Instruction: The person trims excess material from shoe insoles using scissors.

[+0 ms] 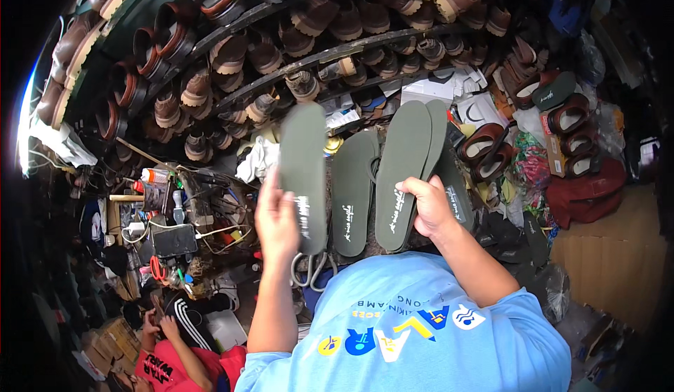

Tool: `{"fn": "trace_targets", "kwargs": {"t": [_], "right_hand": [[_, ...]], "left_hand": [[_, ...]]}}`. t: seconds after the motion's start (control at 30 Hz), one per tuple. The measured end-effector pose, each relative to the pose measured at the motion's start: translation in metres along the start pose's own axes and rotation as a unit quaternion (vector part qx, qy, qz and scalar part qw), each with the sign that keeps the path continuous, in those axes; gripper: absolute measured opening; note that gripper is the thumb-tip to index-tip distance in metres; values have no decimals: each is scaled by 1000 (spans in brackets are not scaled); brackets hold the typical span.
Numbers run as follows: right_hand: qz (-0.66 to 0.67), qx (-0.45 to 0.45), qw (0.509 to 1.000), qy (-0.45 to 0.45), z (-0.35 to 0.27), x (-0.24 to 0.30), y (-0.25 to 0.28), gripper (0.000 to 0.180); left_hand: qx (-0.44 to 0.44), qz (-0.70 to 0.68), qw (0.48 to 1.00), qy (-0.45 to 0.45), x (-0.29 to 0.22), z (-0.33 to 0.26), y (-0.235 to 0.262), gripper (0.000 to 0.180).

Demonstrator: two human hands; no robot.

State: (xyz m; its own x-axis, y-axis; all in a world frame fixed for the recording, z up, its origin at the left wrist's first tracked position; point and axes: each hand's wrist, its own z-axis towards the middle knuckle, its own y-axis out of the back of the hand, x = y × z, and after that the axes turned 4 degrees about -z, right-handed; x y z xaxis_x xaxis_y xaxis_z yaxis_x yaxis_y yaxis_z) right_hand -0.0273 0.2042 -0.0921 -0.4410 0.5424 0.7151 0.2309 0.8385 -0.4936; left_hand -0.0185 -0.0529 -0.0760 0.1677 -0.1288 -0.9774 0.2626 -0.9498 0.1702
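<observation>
- Overhead, curved racks of brown sandals [295, 34] filled the wall beyond the fingers, row above row, far out of reach.
- Below the fingers lay the person's own light blue shirt [421, 329], with both forearms rising from it.
- Just past the right fingertips stood a stack of dark green insoles [414, 160], upright and overlapping; at least two or three showed, though the exact count was hard to tell.
- Between the two hands, one more green insole [351, 192] stood alone, touched by neither.
- The left hand [276, 220] had its fingers closed around the lower end of a single green insole [303, 167], held upright and apart from the rest.
- The right hand [430, 206] had its fingers curled over the lower edge of the stack, gripping it.
- Judging by this, one insole had been picked off and several were left in the stack.
- To the left of the left fingers sat a cluttered workbench [175, 216] of small tools.
- Lower left, another person's hands [158, 325] worked separately.
</observation>
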Motion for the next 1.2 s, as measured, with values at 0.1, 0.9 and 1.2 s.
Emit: {"fn": "trace_targets", "kwargs": {"t": [0.1,0.9,1.2], "right_hand": [[-13,-2,1000,21,1,-7,-3,13],[35,33,998,42,-9,-23,-37,22],[-76,-53,994,-54,-13,-22,-20,24]], "left_hand": [[143,302,943,-7,4,-20,-34,47],[-29,95,994,-35,30,-63,3,58],[26,108,993,-32,33,-66,-8,44]]}}
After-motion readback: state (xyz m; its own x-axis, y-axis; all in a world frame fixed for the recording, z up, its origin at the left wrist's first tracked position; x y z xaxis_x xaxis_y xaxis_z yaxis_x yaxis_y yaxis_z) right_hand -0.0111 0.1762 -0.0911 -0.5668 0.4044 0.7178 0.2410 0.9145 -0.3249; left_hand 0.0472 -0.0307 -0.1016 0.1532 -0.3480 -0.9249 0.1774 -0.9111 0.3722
